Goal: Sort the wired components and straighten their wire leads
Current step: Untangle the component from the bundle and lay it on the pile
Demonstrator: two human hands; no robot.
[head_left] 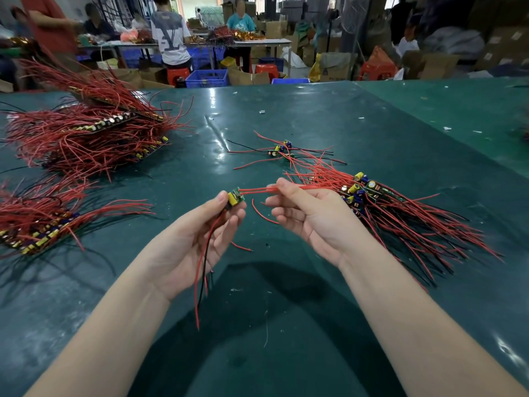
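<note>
My left hand (197, 239) pinches a small green circuit board with a yellow capacitor (236, 198) between thumb and fingers, above the green table. Two red leads (254, 190) run from the board to the right, and my right hand (306, 216) pinches them between thumb and forefinger. More red and black leads (201, 270) of the same board hang down across my left palm. A heap of the same boards with red and black wires (386, 213) lies just right of my right hand.
A big stack of wired boards (86, 133) sits at the far left, and another row (43, 224) at the left edge. A few loose boards (282, 150) lie in the middle. The green table mat (372, 124) stretches beyond. People work at tables in the background.
</note>
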